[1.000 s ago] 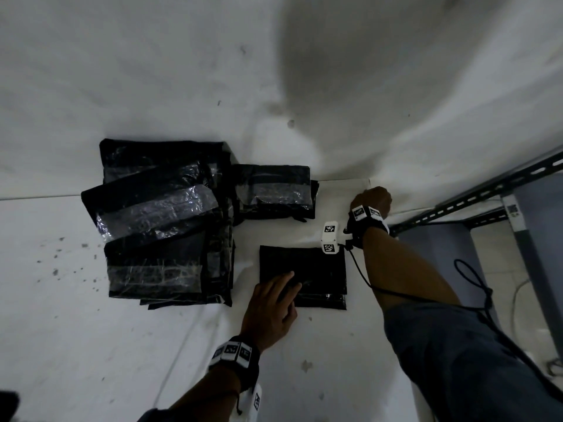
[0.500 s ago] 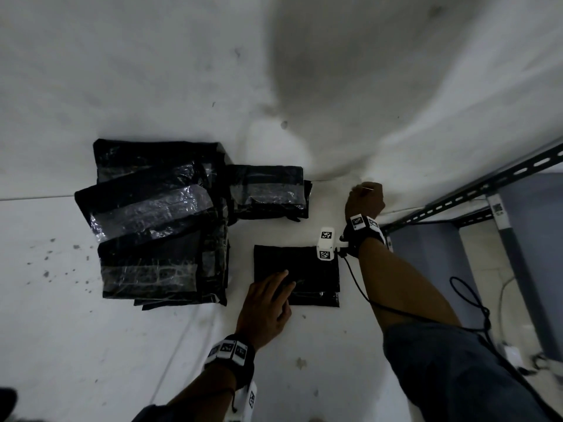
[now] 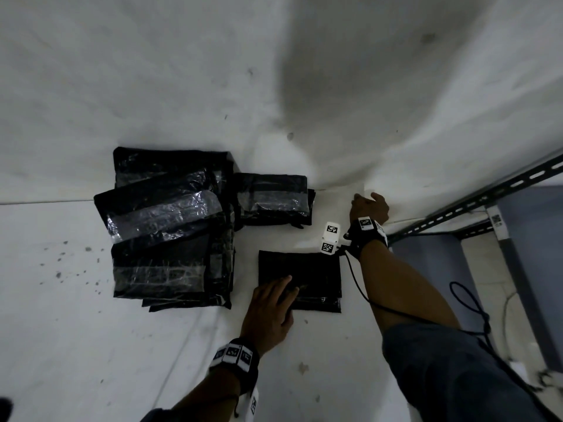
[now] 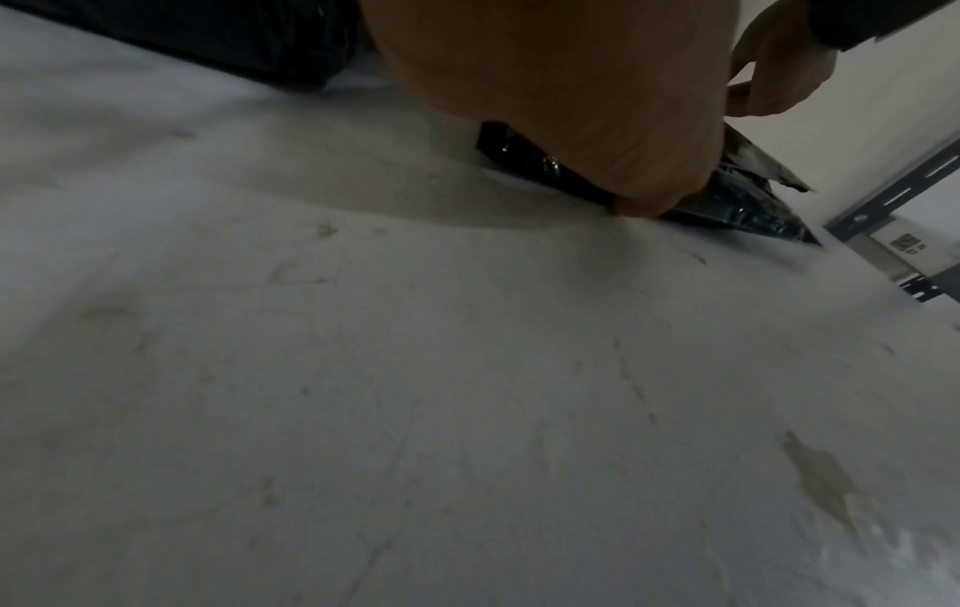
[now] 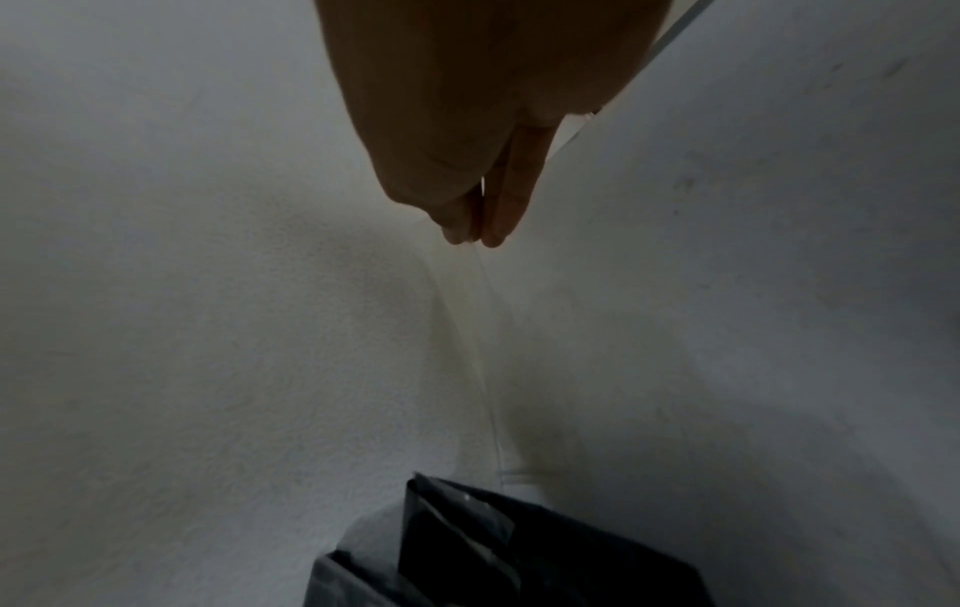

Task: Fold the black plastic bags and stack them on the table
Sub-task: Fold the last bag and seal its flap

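A small folded black bag (image 3: 313,272) lies flat on the white table (image 3: 91,345) in front of me. My left hand (image 3: 283,292) presses its near left part with straight fingers; the left wrist view shows the palm (image 4: 571,102) over the bag's shiny edge (image 4: 738,205). Beyond the bag, my right hand (image 3: 368,205) is at the table's far right corner. In the right wrist view its fingertips (image 5: 493,230) pinch a thin clear strip (image 5: 488,369) that runs down toward the black bag (image 5: 519,546).
A loose pile of larger black bags (image 3: 170,233) lies to the left, with a small stack of folded bags (image 3: 272,197) behind the one under my hand. A slotted metal rack (image 3: 475,196) stands past the table's right edge. White wall rises behind.
My right hand has turned a little at the far corner, its thumb now showing. The left hand stays pressed on the folded bag.
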